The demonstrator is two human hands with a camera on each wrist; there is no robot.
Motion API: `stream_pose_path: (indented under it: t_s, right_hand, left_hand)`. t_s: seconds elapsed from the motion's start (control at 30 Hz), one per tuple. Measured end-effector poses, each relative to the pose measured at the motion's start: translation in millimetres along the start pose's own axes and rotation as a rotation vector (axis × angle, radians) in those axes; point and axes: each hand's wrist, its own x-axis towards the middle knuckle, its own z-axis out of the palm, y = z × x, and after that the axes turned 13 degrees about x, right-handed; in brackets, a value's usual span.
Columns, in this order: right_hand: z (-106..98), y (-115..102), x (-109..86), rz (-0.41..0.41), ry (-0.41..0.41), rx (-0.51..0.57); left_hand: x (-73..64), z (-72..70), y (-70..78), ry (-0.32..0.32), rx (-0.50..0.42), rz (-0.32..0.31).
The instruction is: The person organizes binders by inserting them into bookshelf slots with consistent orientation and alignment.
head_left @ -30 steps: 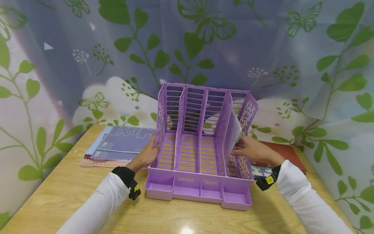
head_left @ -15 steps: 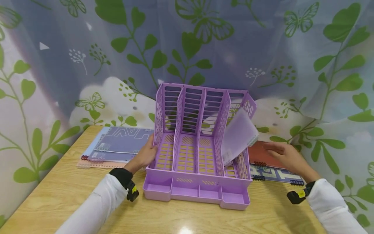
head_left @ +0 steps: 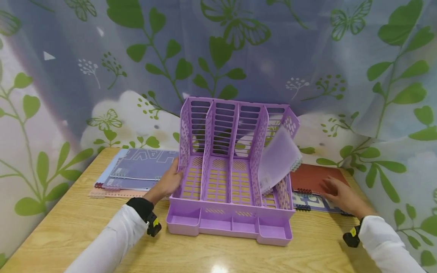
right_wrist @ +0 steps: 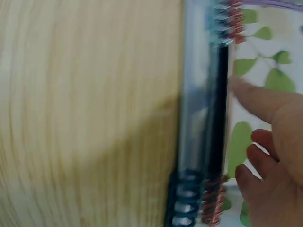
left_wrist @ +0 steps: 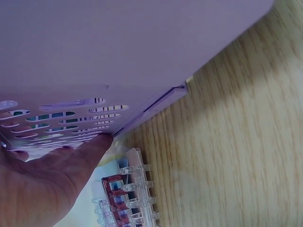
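Note:
A purple desktop file organizer (head_left: 218, 204) stands on the table, with tall slots above a row of small front trays. My left hand (head_left: 169, 181) holds its left side; the left wrist view shows the thumb (left_wrist: 90, 151) against the perforated wall (left_wrist: 61, 113). Leaning aslant in the rightmost slot is a pale translucent spiral notebook (head_left: 278, 161). My right hand (head_left: 345, 195) is at the notebooks on the right, over a red-brown notebook (head_left: 315, 178) and a blue patterned notebook (head_left: 315, 203). In the right wrist view, one finger extends to the notebooks' edge.
Left of the organizer lies a stack of notebooks (head_left: 136, 168) in blue, grey-blue and peach. A curtain (head_left: 218, 57) printed with leaves and butterflies hangs close behind the wooden table (head_left: 164, 254).
My right hand has let go of the translucent notebook, which now leans to the right in its slot. It has moved right and down to the red-brown notebook. My left hand stays put.

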Motion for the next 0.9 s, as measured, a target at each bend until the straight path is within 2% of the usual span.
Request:
stream_pose_path:
  t_s: [0.2,0.37,0.5,0.7,0.9]
  right_hand:
    - [0,14,0.9,-0.045,-0.045,-0.112]
    - [0,7,7.2,-0.118,-0.078,-0.232]
    - [0,1,15.7,-0.187,-0.108,-0.282]
    - [-2,5,16.5,-0.224,-0.124,-0.284]
    - [-13,9,17.3,-0.274,-0.121,-0.242]
  left_hand:
    - [0.3,3.7,-0.3,-0.009,-0.029,-0.001]
    - [-1.0,2.6,-0.7,-0.006,-0.007,0.006]
    - [-0.5,1.1,-3.0,0.008,0.016,0.012]
    - [0.3,1.7,-3.2,0.002,-0.004,0.014]
    - [1.0,-1.2,-0.6,0.005,-0.006,0.015]
